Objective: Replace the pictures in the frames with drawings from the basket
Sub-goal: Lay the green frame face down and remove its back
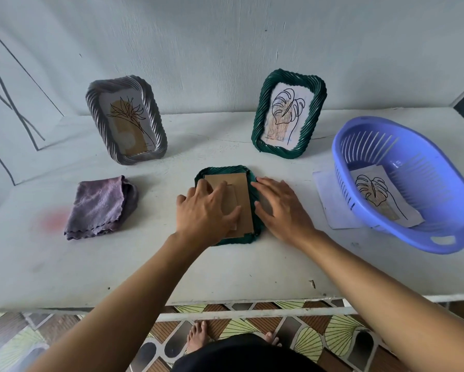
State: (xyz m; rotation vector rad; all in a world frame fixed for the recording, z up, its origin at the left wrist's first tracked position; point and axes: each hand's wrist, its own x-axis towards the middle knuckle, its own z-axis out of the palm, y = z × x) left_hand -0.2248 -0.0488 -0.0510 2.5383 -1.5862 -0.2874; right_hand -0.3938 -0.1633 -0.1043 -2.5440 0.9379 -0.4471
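Observation:
A green wavy frame [253, 232] lies face down in the middle of the table, its brown cardboard back [243, 183] facing up. My left hand [206, 210] presses flat on that back, fingers spread. My right hand [282, 208] rests with straight fingers on the frame's right edge. A grey frame [126, 119] with a flower drawing stands at the back left. A second green frame [288, 114] with a leaf drawing stands at the back right. The blue basket [427, 232] on the right holds a leaf drawing [381, 197].
A folded purple cloth [99, 208] lies left of the face-down frame. A white sheet of paper [333, 208] lies partly under the basket. The white wall stands right behind the upright frames. The table's front edge [225, 304] is near my body.

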